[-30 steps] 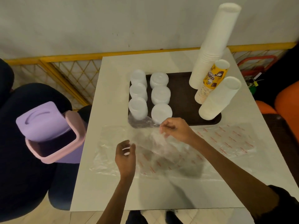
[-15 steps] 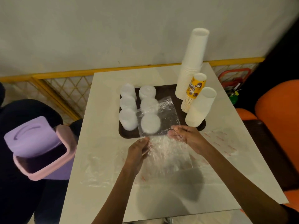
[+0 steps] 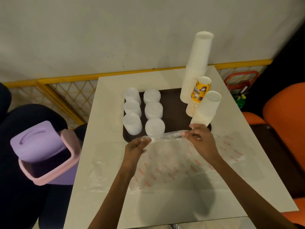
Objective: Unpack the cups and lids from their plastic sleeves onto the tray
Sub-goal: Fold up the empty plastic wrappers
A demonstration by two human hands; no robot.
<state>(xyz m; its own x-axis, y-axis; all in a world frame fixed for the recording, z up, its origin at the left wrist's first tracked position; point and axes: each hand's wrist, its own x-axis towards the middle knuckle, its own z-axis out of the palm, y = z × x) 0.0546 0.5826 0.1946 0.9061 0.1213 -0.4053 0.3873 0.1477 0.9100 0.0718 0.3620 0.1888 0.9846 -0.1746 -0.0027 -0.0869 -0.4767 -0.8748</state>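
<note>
The worktop (image 3: 112, 83) carries everything. Across its near half, a printed sleeve (image 3: 231, 146) lies flat and looks empty. The tray (image 3: 171, 103) sits at the middle of the far half, its long side parallel to the worktop's near edge. Three stacks of cups (image 3: 196, 68) stand at the tray's right end, and the nearest leans toward me. The lids (image 3: 154, 109) stand in two rows of short stacks at its left end.

I hold a clear sleeve (image 3: 166, 135) just above the tray's near edge. Its gathered top edge is stretched into a band running left to right, parallel to that edge, and the rest hangs down toward me over the printed one. I can see nothing inside it, so I judge the unpacking is as good as finished and this wrapper only needs clearing.

My left hand (image 3: 136, 146) pinches the band's left end near the nearest lid stack. My right hand (image 3: 200, 139) pinches the right end just in front of the leaning cups, its fingers (image 3: 187, 133) curled round the plastic.

The open bin (image 3: 46, 152) stands off the worktop's left edge, so the left hand is nearer. I would bunch the band leftward, away from the cups, which might topple if the plastic drags on them.
</note>
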